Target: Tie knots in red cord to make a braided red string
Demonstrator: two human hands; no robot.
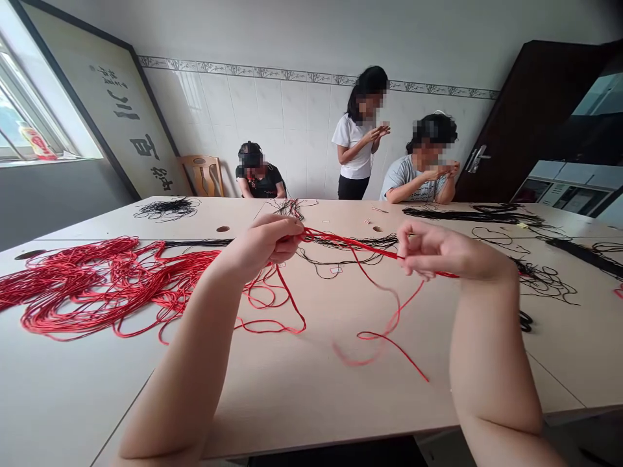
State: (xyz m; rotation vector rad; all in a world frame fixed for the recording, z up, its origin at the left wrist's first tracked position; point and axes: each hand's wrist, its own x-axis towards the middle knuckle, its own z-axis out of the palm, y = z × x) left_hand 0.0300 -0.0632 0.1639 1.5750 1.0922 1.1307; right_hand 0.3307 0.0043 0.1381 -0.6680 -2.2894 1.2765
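Several strands of red cord [353, 242] stretch between my two hands above the table. My left hand [277, 237] is closed round the cord's left part, fingers curled in. At the other side, my right hand [433, 250] pinches the strands between thumb and fingers. Loose ends of the red cord dangle below, one of them blurred by motion, and a short tail lies toward the table's front. A large heap of red cord [121, 285] spreads left of and beyond my left forearm. Black cords [335, 242] lie on the table behind the held strands.
On the wide table [311, 402] lie a black cord tangle [168, 208] at the back left and black cord bundles [467, 214] at the back right. Black scissor handles [525, 321] show beside my right forearm. Three people [360, 146] are across the table.
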